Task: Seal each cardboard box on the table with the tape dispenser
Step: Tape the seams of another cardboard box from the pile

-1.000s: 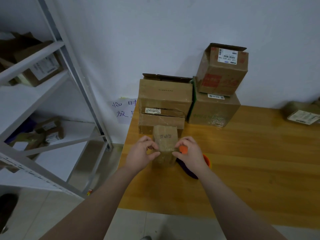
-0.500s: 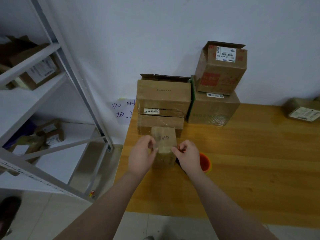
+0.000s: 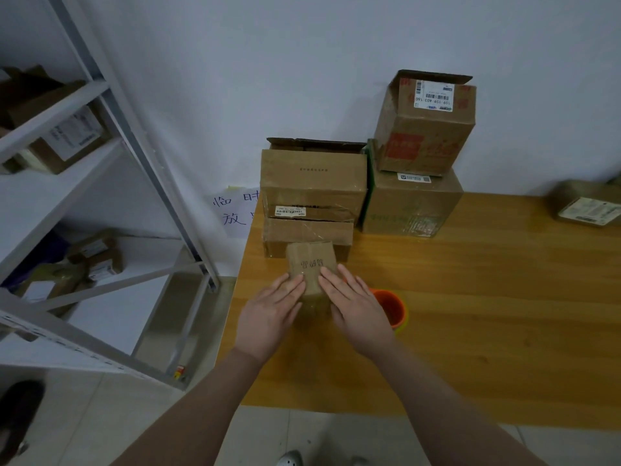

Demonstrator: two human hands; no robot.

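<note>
Two-handed, centre frame: pressing flat left hand [image 3: 272, 311] and right hand [image 3: 356, 307], gripping nothing, onto small cardboard box [image 3: 311, 264], likely smoothing tape down.

One wide-angle view looks from the person's head, at the near edge of the wooden table [image 3: 470, 314]. It faces forward and down toward the far wall [image 3: 302, 62]. Both forearms enter from the bottom edge. The left hand [image 3: 268, 314] and right hand [image 3: 356, 311] lie close below the lens, near centre. Metal shelving [image 3: 134, 139] fills the left side.
</note>
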